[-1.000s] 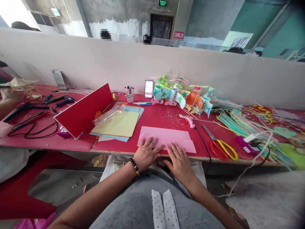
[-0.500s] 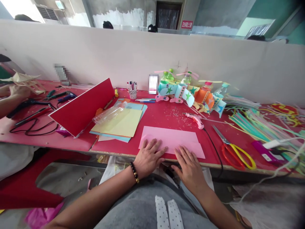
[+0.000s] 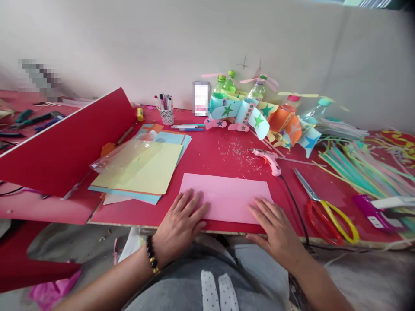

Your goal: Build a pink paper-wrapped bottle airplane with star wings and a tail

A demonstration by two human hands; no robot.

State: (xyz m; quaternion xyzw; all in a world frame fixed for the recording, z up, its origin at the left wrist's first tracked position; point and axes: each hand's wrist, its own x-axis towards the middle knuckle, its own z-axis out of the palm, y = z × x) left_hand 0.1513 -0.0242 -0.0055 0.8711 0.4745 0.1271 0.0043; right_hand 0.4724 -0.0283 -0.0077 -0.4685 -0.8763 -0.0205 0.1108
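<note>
A folded sheet of pink paper (image 3: 227,196) lies flat along the table's front edge. My left hand (image 3: 183,218) rests on its left end with the fingers stretched out. At the right end, my right hand (image 3: 272,222) lies with its fingertips on the paper, fingers apart. Both hands press from above and grip nothing. To the left is a stack of coloured paper (image 3: 155,168), yellow on top, with a clear plastic bottle (image 3: 125,151) lying on it. A pink glue gun (image 3: 267,160) sits beyond the paper, and scissors (image 3: 319,201) with red and yellow handles lie at right.
Several bottle-and-paper planes (image 3: 249,112) stand by the white partition. Thin coloured strips (image 3: 359,168) and a purple power strip (image 3: 376,216) lie at right. A pen cup (image 3: 167,115) and a phone (image 3: 201,99) stand at the back. A red board (image 3: 68,147) stands at left.
My hands have moved apart along the pink paper, left hand to the left end, right hand to the right end. The paper's edges now line up. My view has tilted down.
</note>
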